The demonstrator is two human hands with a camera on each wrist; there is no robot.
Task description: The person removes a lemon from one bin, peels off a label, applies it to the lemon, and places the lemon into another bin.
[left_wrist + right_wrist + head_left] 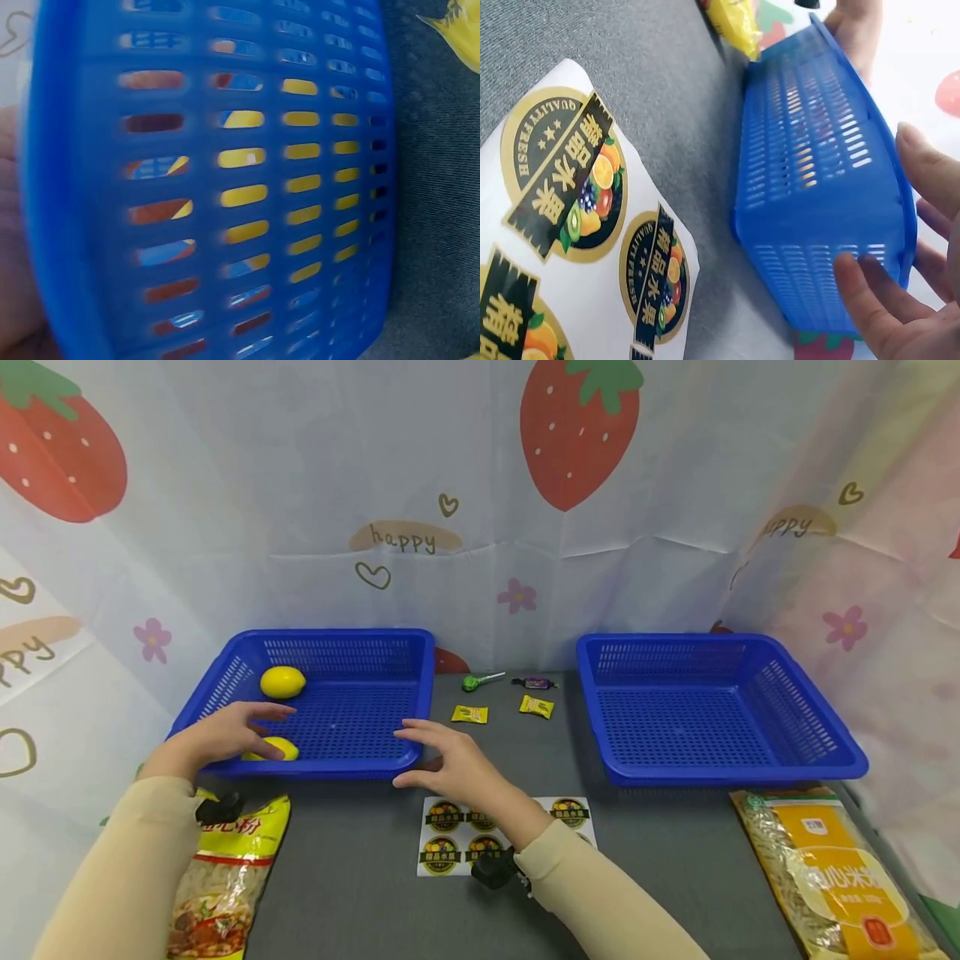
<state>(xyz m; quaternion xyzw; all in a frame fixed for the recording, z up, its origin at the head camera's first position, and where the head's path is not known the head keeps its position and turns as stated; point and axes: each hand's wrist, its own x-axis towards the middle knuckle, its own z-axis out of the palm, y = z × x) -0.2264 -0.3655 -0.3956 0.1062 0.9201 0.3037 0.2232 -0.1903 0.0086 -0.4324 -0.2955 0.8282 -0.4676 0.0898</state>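
Now both hands flank the left blue basket [341,702]: the left hand [217,739] spread over its near-left rim, the right hand [450,764] open against the near-right corner; level, even pressure should keep the lemons [282,682] settled.

Blue slotted basket [330,702] sits flat on the table (two lemons [282,682] inside).

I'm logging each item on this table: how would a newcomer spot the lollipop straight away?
Find the two blue baskets, the left basket and the right basket, and look at the grey table strip between them. Near the backdrop lies the lollipop: a round green head on a pale stick. The neighbouring wrapped candies have no stick.
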